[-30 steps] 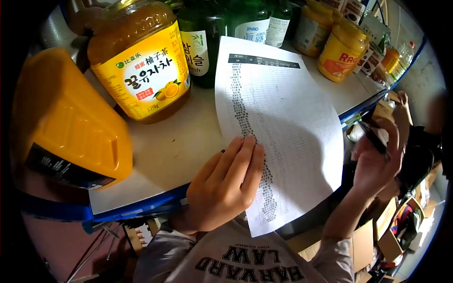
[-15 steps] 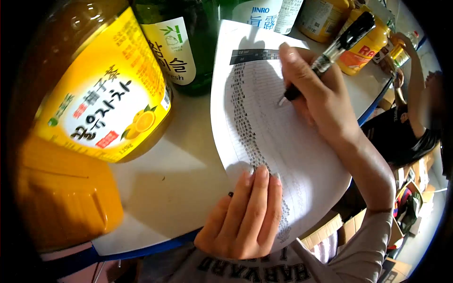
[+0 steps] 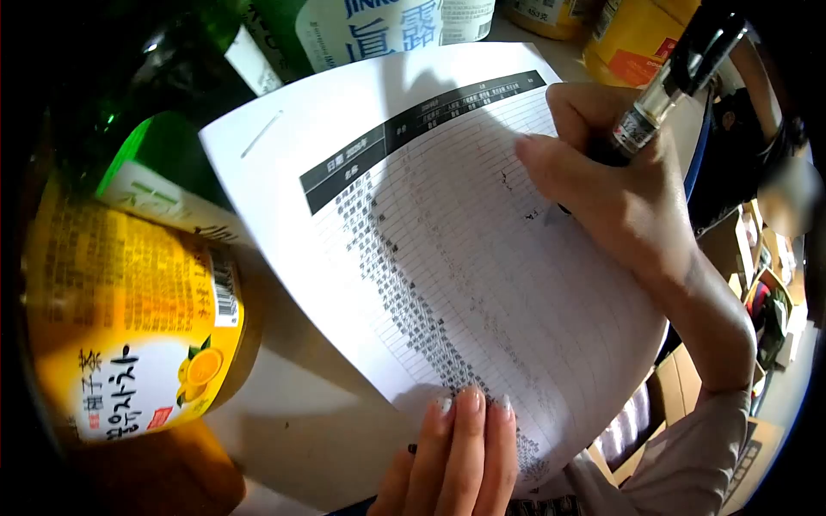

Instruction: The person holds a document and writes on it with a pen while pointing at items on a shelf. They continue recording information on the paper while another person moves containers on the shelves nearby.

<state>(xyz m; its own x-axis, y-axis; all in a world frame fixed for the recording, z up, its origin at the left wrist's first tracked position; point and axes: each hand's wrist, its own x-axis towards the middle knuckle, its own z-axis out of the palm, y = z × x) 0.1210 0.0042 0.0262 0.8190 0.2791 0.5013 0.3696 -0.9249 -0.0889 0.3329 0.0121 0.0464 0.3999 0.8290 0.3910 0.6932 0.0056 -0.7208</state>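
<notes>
A printed table sheet (image 3: 482, 284) with a dark header row and several small handwritten marks lies on the white tabletop. My right hand (image 3: 619, 189) is wrapped round a black pen with a clear barrel (image 3: 658, 99); the pen's tip is at the paper, partly hidden by the fingers. Flat on the sheet's lower end, with fingers stretched out, rests my left hand (image 3: 465, 460). A small dark tip pokes out beside its index finger.
On the left stands a citron tea jar (image 3: 142, 318) with a yellow label. Green bottles (image 3: 168, 163) and a bottle labelled JINRO (image 3: 379, 30) crowd the sheet's far edge. Another yellow jar (image 3: 632, 43) is behind my right hand. A person (image 3: 731, 120) is at far right, above cardboard boxes (image 3: 680, 378).
My view has turned and come closer, so the sheet looks larger and more slanted. My right hand keeps the pen at the paper, where dark handwritten marks now show. The left hand stays on the sheet.
</notes>
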